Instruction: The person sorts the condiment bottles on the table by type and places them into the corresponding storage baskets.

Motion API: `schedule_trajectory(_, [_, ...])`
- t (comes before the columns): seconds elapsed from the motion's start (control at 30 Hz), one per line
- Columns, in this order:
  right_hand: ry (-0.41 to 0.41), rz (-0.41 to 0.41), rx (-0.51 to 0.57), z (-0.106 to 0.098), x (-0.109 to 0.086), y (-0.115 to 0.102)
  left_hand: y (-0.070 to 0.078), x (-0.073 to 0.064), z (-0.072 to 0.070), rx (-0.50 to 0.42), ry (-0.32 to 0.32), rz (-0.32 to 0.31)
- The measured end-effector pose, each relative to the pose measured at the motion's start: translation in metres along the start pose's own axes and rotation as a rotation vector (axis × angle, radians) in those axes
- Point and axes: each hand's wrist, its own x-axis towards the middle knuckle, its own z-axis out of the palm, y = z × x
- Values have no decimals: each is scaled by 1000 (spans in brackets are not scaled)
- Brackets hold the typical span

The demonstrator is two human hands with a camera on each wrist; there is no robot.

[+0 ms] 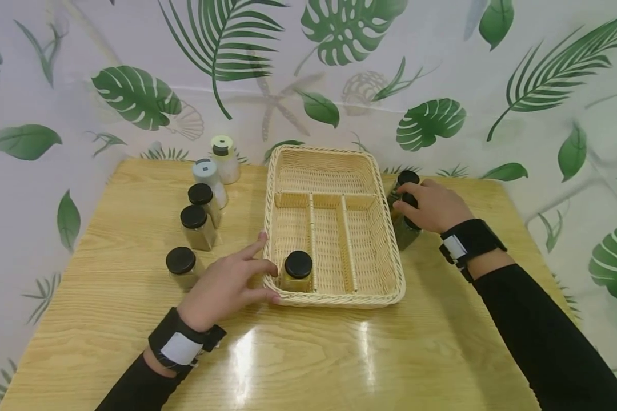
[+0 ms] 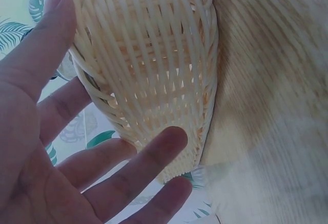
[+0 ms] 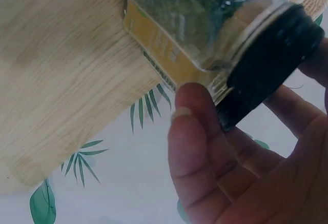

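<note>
A wicker basket (image 1: 334, 298) with dividers stands mid-table, a black-lidded jar (image 1: 298, 266) in its front left compartment. My left hand (image 1: 231, 285) rests against its left rim, thumb and fingers spread; the left wrist view shows those fingers (image 2: 120, 188) mostly straight along the woven side. Right of the basket, my right hand (image 1: 432, 205) holds a glass spice jar (image 1: 406, 233) by its black lid. In the right wrist view this jar (image 3: 169, 44) shows green dried contents and an orange label, fingertips at its neck. Another black-lidded jar (image 1: 408, 178) stands just behind, partly hidden.
Along the basket's left stand several jars: a yellow-lidded one (image 1: 226, 165), a blue-lidded one (image 1: 213, 185), and black-lidded ones (image 1: 200, 234), the nearest (image 1: 181, 262) beside my left hand. A leaf-patterned cloth (image 1: 308, 74) hangs behind the wooden table (image 1: 308, 359).
</note>
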Motion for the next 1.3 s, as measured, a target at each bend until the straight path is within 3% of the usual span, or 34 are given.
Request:
schedule_trajectory(0.3, [54,16,29,3,9,-2,-2,-1,-2,15,1,-1])
schedule_trajectory(0.73, [165,-8,32,2,1,-4,0,2,-4,18,-29,-24])
schedule_trajectory(1.0, [309,-65,58,-12,-8,-15,-3,0,-2,20,-10,-11])
schedule_trajectory(1.3, [367,-97,12,-35,-20,-29,-2,1,-1,17,-17,-13])
